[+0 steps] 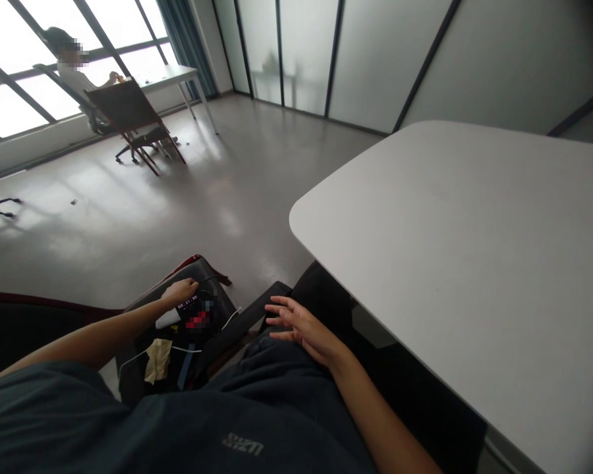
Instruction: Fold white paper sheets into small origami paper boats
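Observation:
My left hand [180, 289] reaches down to the dark chair seat beside me. Its fingers are curled in at the upper edge of a phone [188, 305] whose lit screen shows timer digits; what lies inside them is hidden. Below the phone are a crumpled beige cloth [158, 361], a thin white cable [186, 350] and a blue strip [186, 368]. Over my lap, my right hand [299, 326] is open with its fingers spread, holding nothing. It is nearest to my dark shorts and the table's edge.
A large white table [449, 230] with a rounded corner fills the right side. The seat holding the phone belongs to a dark chair [143, 306] at my left. Farther off, a person [76, 76] sits at another table [172, 76], behind a brown chair [128, 108].

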### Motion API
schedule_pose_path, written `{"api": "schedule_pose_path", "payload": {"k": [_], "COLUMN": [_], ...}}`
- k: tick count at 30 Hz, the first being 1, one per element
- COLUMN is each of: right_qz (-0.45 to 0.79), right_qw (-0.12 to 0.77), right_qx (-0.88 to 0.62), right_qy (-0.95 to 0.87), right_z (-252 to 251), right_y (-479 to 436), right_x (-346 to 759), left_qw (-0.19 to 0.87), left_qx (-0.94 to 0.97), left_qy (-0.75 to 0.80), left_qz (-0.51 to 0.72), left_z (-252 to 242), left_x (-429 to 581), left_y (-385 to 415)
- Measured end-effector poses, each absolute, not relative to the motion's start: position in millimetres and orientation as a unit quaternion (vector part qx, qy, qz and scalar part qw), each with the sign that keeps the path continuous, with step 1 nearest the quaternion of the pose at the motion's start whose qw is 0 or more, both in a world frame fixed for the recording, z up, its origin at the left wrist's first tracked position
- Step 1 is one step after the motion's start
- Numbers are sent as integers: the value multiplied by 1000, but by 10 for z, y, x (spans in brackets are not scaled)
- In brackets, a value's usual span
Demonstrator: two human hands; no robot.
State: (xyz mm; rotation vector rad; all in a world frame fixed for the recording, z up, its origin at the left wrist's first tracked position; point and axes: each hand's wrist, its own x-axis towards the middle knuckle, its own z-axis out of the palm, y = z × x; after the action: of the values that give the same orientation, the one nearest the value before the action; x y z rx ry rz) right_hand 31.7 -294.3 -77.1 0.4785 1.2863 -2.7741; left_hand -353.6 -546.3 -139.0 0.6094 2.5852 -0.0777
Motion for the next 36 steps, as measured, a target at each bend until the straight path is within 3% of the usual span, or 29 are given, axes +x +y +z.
{"api": "schedule_pose_path", "payload": {"k": [15, 19, 22, 26, 31, 34, 36], "right_qz": [-897, -892, -881, -857, -798, -772, -757], "right_qw": [27, 22, 15, 0, -15, -31, -28], "right_qx": [156, 152, 145, 123, 91, 43, 34], "right_qy": [412, 425, 450, 501, 595, 633, 652], "right_z": [-845, -813, -767, -651, -267, 126, 386], "right_y": [-3014, -2986, -2925, -2815, -2665, -2534, -2415], "right_x": [361, 416, 550, 841, 1291, 1638, 1917], "left_qw": [231, 222, 154, 56, -100, -44, 4], "left_qx": [174, 179, 265, 307, 423, 508, 587], "left_qy": [954, 952, 943, 949, 872, 788, 733], "left_qz": [-79, -108, -128, -32, 225, 347, 344], "left_z": [-1592, -1454, -1140, -472, 290, 521, 593], "left_x": [-3452, -3420, -3458, -3534, -3165, -2620, -2208], "left_y": [-5536, -5499, -5271, -4551, -3334, -2684, -2294]}}
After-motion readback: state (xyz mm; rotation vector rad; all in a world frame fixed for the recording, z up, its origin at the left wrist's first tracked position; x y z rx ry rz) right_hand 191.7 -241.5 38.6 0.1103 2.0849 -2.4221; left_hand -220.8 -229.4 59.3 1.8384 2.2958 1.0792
